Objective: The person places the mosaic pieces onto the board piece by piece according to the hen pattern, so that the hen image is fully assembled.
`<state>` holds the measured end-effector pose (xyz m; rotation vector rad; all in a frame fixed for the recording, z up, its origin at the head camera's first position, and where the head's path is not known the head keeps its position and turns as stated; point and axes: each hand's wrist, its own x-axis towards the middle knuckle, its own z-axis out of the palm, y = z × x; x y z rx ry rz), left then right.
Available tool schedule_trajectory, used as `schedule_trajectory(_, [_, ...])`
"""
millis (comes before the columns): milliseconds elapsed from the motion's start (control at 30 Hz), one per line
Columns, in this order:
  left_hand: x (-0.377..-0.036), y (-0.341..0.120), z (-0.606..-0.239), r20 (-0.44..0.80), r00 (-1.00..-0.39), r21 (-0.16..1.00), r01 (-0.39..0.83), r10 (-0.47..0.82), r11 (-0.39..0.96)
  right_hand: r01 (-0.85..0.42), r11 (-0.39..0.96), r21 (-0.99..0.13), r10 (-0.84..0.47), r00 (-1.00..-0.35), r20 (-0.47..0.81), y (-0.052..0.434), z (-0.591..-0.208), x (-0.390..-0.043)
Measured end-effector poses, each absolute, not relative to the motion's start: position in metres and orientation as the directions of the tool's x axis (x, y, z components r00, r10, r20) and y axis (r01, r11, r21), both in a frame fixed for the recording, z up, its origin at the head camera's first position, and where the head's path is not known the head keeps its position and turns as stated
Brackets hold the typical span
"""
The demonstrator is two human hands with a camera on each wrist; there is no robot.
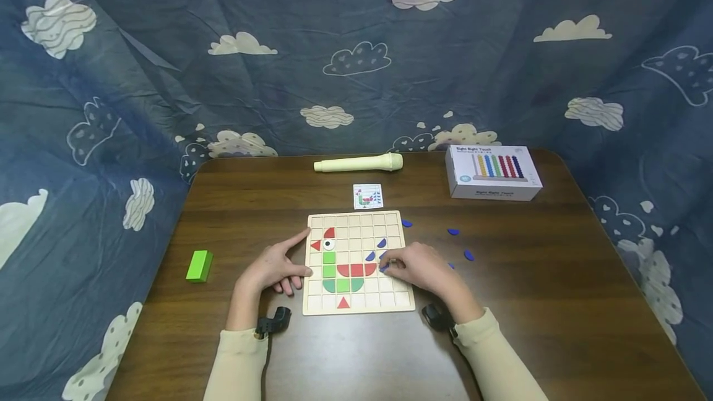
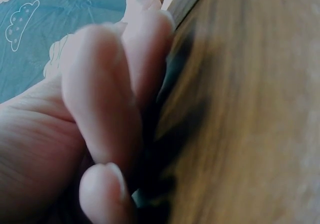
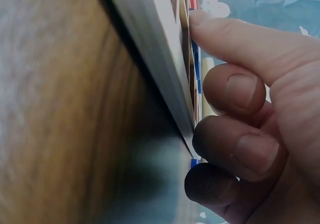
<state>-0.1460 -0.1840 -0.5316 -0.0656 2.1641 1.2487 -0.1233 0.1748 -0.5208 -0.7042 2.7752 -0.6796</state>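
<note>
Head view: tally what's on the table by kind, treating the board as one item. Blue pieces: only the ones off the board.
Wooden board: 1
Pattern card: 1
Cream tube: 1
White box: 1
Green block: 1
Blue pieces off the board: 3
Total: 8
A further blue speck beside the right hand is too hidden to count.

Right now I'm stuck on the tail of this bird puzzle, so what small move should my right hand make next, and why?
Probably seat the blue piece under your right hand into its grid cell on the board, beside the red body. Two blue pieces already sit above it, your left hand steadies the board's edge, and spare blue pieces lie at the right.
</note>
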Motion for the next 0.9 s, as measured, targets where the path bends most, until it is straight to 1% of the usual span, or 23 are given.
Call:
schedule_trajectory(500, [-0.1447, -0.1827, -0.5319, -0.545, -0.801, 0.759, -0.347, 0.246, 0.551, -0.426, 0.753, -0.501, -0.514, -0.857, -0.044, 0.1761, -0.5245, -0.1218])
schedule_trajectory(800, [-0.1446, -0.1827, -0.5317, -0.540, -0.805, 0.763, -0.344, 0.248, 0.547, -0.423, 0.753, -0.503, -0.509, -0.860, -0.038, 0.1771, -0.5246, -0.1218])
schedule_trajectory(900, [-0.1451, -0.1823, -0.5313, -0.539, -0.805, 0.765, -0.344, 0.248, 0.545, -0.408, 0.747, -0.525, -0.506, -0.861, -0.051, 0.1793, -0.5253, -0.1236])
